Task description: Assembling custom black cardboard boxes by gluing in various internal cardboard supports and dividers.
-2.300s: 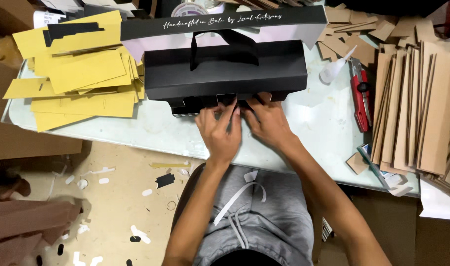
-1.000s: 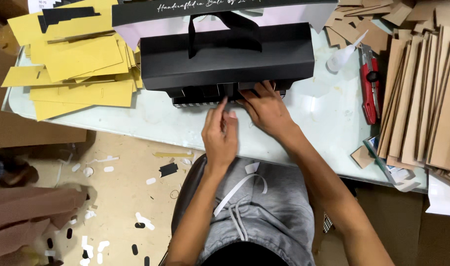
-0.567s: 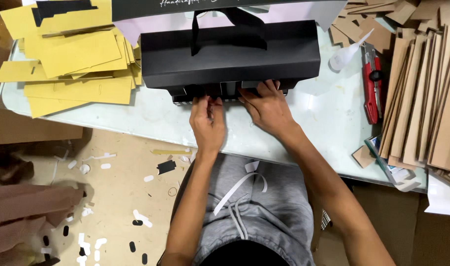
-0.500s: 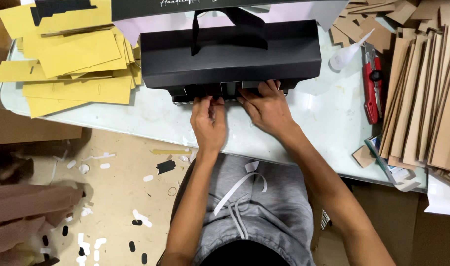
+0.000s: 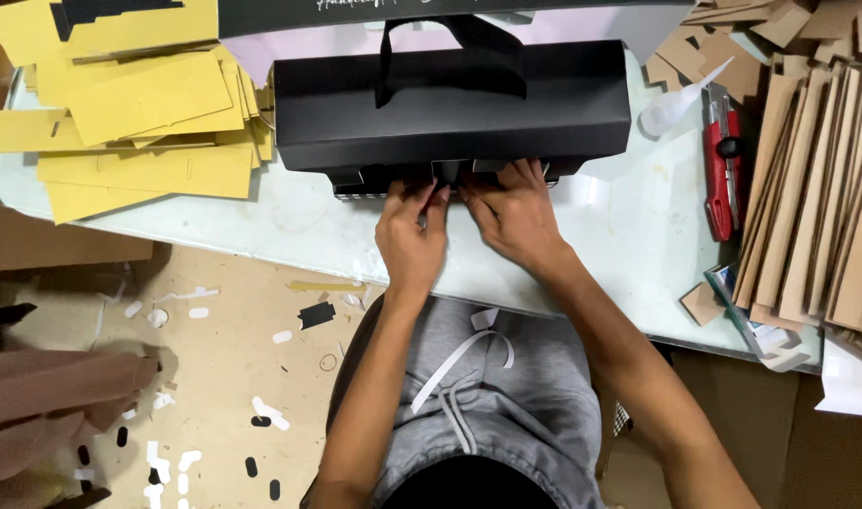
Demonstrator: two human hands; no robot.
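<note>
A black cardboard box [image 5: 450, 113] with a black ribbon handle [image 5: 454, 57] across its top lies lengthwise near the middle of a pale glass-topped table [image 5: 289, 221], its long near edge facing the seated person. Both hands work at that edge: the left hand [image 5: 412, 236] pinches a small black flap [image 5: 446, 172] between thumb and fingertips, fingers drawn close together, while the right hand [image 5: 511, 217] sits just beside it, its fingers curled narrowly onto the same lower rim of the box. The two hands almost touch. To the left of the box, a loose heap of yellow card sheets [image 5: 139, 113] spreads over the table's corner. To the right, a white squeeze bottle [image 5: 676, 104] lies on its side next to a red utility knife [image 5: 721, 160], and beyond them brown card strips [image 5: 817, 188] stand stacked on edge. Below the table, black and white paper offcuts [image 5: 261, 415] litter the tan floor beside the person's grey trousers [image 5: 487, 405].
</note>
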